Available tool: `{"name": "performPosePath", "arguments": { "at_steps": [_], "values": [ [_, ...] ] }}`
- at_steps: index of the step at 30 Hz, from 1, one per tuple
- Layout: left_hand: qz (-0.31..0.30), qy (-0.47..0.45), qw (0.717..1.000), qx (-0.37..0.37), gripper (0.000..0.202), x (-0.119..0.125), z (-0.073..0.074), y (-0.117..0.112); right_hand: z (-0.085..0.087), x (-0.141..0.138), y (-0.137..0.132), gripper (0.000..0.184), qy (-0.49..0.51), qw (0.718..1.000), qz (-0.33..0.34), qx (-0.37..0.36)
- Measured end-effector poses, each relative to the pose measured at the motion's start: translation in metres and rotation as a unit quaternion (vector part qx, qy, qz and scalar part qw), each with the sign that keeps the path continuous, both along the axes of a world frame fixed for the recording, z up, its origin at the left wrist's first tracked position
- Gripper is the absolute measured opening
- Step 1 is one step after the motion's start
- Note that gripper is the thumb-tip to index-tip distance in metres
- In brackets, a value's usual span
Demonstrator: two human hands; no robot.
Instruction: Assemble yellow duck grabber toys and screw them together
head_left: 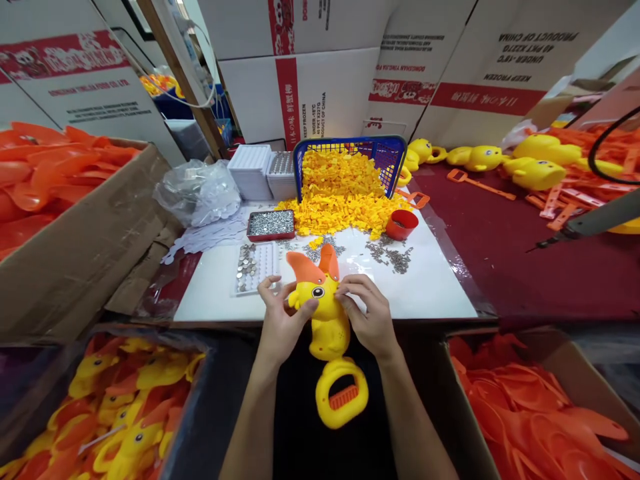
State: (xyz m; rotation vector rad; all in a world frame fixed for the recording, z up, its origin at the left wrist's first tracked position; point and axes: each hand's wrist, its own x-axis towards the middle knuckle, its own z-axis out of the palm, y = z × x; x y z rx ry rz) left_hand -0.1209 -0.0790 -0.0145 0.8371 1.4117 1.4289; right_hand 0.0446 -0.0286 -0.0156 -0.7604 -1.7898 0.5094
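Two arms (251, 420) slant inward, left hand (281, 320) gripping a yellow-and-orange animal toy (329, 332), right hand (369, 316) (fingertips bunched, hold unclear) touching it

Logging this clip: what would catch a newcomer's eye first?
Probably the yellow toy with orange ears, front and center, with the left hand and right hand on either side of its head. Behind it, a blue basket spills small yellow pieces onto the white work surface. At lower right, a cardboard box brims with orange parts.

Room right of the right fingers (357, 289) — red cup (399, 231) (metal bits (399, 259) beside) obstructs behind.
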Motion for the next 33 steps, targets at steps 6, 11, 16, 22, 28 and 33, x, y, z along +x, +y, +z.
{"name": "performPosePath", "arguments": {
  "at_steps": [6, 11, 16, 22, 28, 33],
  "values": [
    [-0.015, -0.017, 1.000, -0.003, 0.083, -0.003, 0.013, 0.005, 0.012, -0.015, -0.016, 0.020, -0.007, 0.998, 0.031, 0.062],
    [0.104, -0.076, 0.990, 0.059, 0.067, -0.008, 0.012, -0.003, 0.015, -0.016, -0.024, 0.021, -0.009, 0.998, 0.062, 0.008],
    [0.280, -0.079, 0.944, 0.153, 0.059, -0.018, 0.027, -0.024, 0.005, -0.015, -0.016, 0.010, 0.122, 0.975, -0.024, -0.185],
    [0.270, -0.098, 0.943, 0.165, 0.069, -0.013, 0.037, -0.038, 0.001, -0.027, -0.014, 0.041, 0.327, 0.835, 0.034, -0.441],
    [0.228, -0.104, 0.950, 0.186, 0.069, -0.017, 0.025, -0.043, 0.006, -0.024, -0.013, 0.037, 0.372, 0.788, 0.014, -0.490],
    [0.193, -0.116, 0.957, 0.181, 0.053, -0.023, 0.025, -0.043, 0.006, -0.027, -0.011, 0.033, 0.365, 0.785, 0.007, -0.500]
  ]
}}
